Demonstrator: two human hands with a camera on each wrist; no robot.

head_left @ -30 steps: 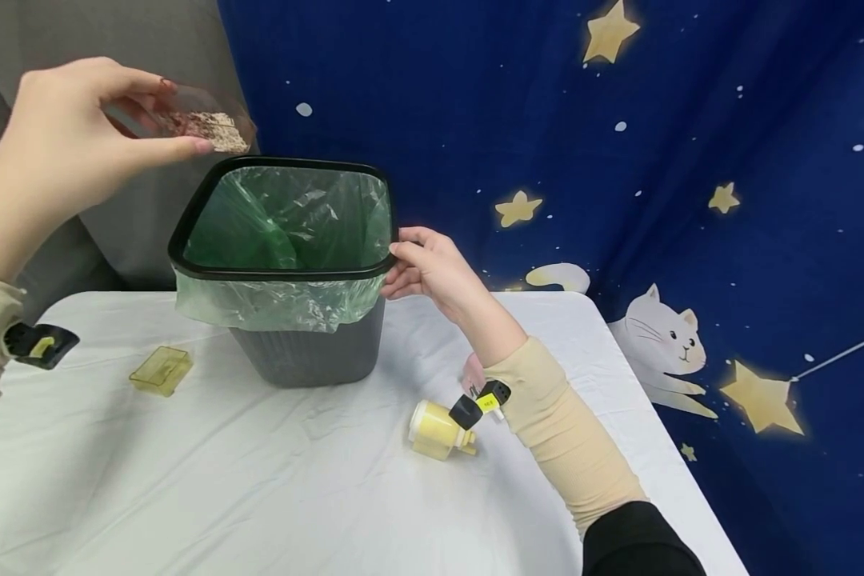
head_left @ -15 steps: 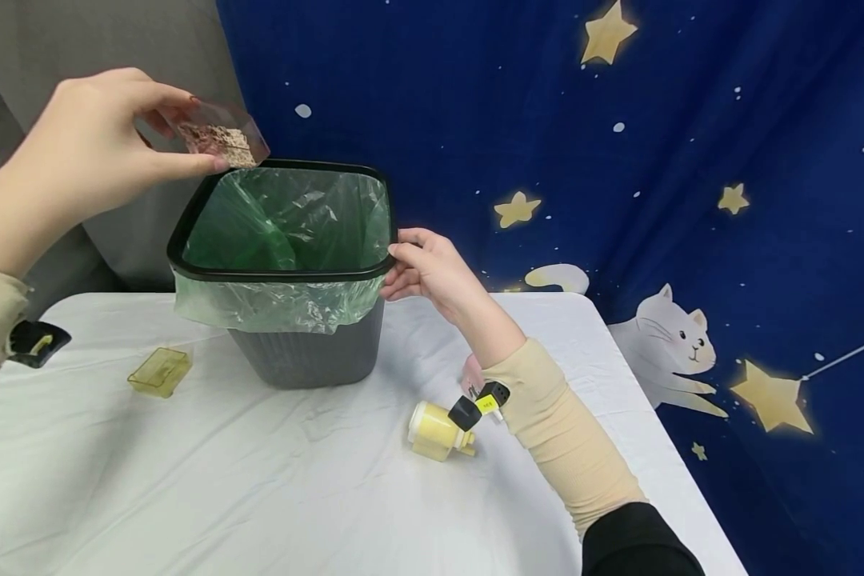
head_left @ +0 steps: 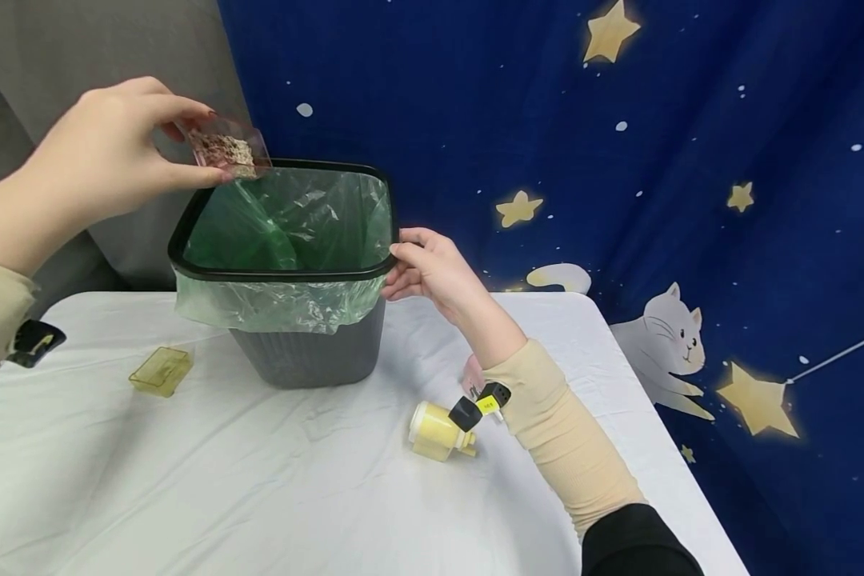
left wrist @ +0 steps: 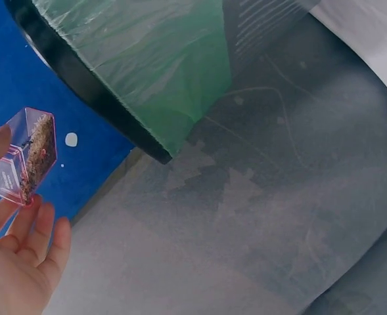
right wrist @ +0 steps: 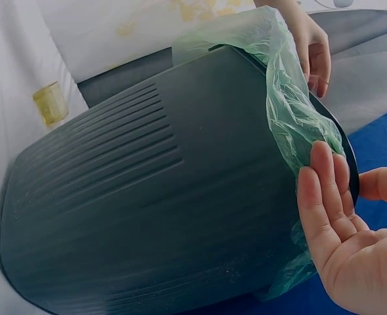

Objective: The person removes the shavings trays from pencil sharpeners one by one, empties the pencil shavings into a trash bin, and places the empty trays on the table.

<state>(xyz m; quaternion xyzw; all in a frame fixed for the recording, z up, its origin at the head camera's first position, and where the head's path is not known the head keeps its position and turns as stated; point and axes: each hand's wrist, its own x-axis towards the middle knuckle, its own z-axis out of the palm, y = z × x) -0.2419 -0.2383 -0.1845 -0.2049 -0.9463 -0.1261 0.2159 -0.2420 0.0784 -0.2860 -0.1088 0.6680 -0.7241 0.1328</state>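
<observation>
A small clear pinkish plastic box [head_left: 236, 152] with brown and beige shavings inside is pinched between the thumb and fingers of my left hand [head_left: 118, 148]. It is held tilted, overlapping the back left corner of the trash bin's black rim [head_left: 281, 276] in the head view. The shavings [left wrist: 39, 151] lie along one side of the box in the left wrist view. My right hand [head_left: 435, 268] grips the bin's right rim, thumb on top and fingers [right wrist: 321, 197] outside against the overhanging green bag [right wrist: 288, 105]. The grey bin [head_left: 310, 360] stands upright on the white table.
A see-through yellow box [head_left: 160, 372] lies left of the bin. Right of centre, a yellow and white device with a small knob [head_left: 435, 432] lies on its side. A pink object [head_left: 472, 374] is partly hidden behind the right wrist. A blue starry curtain [head_left: 432, 104] hangs behind.
My left hand has moved right and slightly down, bringing the box from above the left of the bin to its rim's corner. My right hand keeps its grip.
</observation>
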